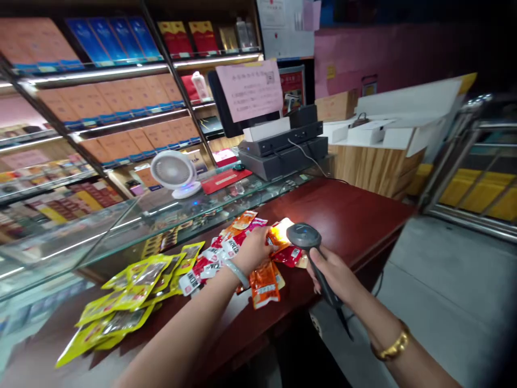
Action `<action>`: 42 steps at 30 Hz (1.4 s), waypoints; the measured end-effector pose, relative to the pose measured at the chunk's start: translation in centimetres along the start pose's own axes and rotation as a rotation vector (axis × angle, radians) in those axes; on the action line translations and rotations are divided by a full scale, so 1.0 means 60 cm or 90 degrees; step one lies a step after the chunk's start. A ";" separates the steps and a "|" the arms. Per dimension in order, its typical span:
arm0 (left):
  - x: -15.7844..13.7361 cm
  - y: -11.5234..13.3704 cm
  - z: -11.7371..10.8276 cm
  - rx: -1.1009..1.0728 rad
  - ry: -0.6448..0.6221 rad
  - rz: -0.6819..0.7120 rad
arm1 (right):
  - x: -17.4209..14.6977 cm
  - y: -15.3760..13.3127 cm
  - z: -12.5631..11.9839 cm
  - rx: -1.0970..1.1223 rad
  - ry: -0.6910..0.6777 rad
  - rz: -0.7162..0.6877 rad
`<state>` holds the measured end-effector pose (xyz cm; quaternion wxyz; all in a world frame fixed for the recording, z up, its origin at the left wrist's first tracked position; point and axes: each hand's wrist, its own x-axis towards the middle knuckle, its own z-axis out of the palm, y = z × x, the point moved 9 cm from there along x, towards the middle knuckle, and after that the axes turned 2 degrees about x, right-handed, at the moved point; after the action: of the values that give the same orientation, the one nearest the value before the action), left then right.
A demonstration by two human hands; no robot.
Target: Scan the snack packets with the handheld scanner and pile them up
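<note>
In my right hand (pixel 335 272) is a grey handheld barcode scanner (pixel 305 236), my fingers wrapped round its handle. Its bright light falls on an orange snack packet (pixel 278 237) just left of the scanner head. My left hand (pixel 256 248), with a pale bangle at the wrist, reaches over the pile and has its fingers closed at that packet's edge. Red and white packets (pixel 208 264) lie to the left of this hand. Below it rests another orange packet (pixel 265 285). Several yellow packets (pixel 133 285) are heaped further left.
The packets lie on a dark red tabletop (pixel 343 205) beside a glass display case (pixel 121 226). A small white fan (pixel 173 172) and a black cash register (pixel 283 151) stand behind. Boxed goods (pixel 117 102) fill the shelves. A metal railing (pixel 468 167) is at right.
</note>
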<state>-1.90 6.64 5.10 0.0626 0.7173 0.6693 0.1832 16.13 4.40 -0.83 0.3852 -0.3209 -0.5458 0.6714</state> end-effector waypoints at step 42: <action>0.004 -0.020 0.083 0.194 -0.045 -0.074 | 0.006 0.007 -0.004 -0.046 0.026 0.015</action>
<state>-1.29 7.74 0.14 -0.0128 0.6848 0.7269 0.0501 16.10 4.81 -1.30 0.3764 -0.3545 -0.5582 0.6489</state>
